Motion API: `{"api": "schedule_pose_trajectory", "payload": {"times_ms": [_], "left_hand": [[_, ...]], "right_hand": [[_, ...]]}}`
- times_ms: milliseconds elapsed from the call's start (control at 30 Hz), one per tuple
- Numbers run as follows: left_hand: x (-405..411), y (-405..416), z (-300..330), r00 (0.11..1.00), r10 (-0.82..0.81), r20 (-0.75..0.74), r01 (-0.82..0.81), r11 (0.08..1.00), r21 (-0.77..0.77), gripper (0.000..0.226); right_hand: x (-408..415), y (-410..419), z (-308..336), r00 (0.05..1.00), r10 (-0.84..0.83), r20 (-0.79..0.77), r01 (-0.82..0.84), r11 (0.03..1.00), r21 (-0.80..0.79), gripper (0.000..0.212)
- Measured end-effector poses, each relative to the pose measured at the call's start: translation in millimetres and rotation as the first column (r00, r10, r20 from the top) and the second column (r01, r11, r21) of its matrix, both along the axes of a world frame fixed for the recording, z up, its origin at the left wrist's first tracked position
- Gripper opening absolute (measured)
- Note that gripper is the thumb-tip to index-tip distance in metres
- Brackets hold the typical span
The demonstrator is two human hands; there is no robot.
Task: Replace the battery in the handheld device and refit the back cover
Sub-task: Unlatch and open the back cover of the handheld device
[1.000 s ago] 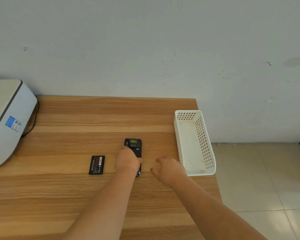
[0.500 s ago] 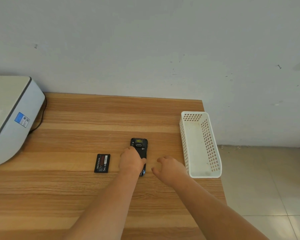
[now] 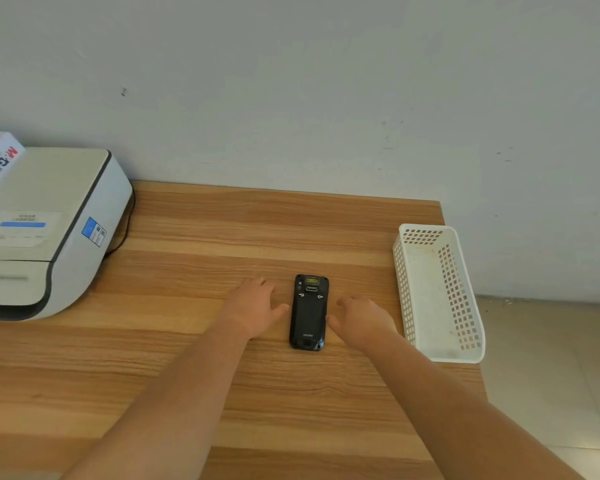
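The black handheld device [image 3: 309,311] lies face down on the wooden table [image 3: 257,223], back cover on, scanner window towards the wall. My left hand [image 3: 253,308] rests palm down just left of it, fingers spread, thumb pointing at the device's left edge. The loose black battery seen earlier is out of sight, apparently under this hand. My right hand [image 3: 362,320] hovers palm down on the device's right, fingers apart, thumb close to the right edge. Neither hand visibly holds anything.
A white perforated plastic basket [image 3: 440,356] stands at the table's right edge, close to my right hand. A grey-white printer [image 3: 45,233] with a black cable fills the far left. The table ends right of the basket, with tiled floor beyond.
My left hand came off the device and moved left over the spot where the battery lay. My right hand moved in closer to the device. The camera view shifted.
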State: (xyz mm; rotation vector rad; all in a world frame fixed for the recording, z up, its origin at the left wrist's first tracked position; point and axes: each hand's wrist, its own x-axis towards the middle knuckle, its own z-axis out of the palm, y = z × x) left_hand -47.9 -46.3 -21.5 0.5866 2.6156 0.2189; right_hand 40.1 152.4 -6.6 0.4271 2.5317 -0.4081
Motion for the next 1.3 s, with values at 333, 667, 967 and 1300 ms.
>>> {"api": "schedule_pose_trajectory", "payload": {"times_ms": [333, 667, 967, 1300], "left_hand": [[3.1, -7.6, -5.9, 0.982, -0.177, 0.072, 0.177, 0.984, -0.004, 0.057], [-22.4, 7.7, -11.1, 0.973, -0.232, 0.013, 0.23, 0.968, 0.096, 0.036], [-33.0, 28.5, -22.3, 0.944, -0.319, -0.088, 0.33, 0.927, 0.178, 0.025], [-31.1, 29.4, -28.3, 0.954, -0.283, -0.1, 0.299, 0.928, 0.221, 0.02]], "right_hand": [[-5.7, -12.4, -14.4, 0.999, -0.034, -0.021, 0.034, 0.999, -0.004, 0.044], [-15.8, -0.6, -20.9, 0.992, -0.087, -0.092, 0.086, 0.996, -0.018, 0.043], [-30.1, -1.5, -35.1, 0.967, -0.045, -0.252, 0.021, 0.995, -0.097, 0.028], [-34.1, -0.4, -46.2, 0.947, -0.036, -0.319, 0.0, 0.994, -0.113, 0.017]]}}
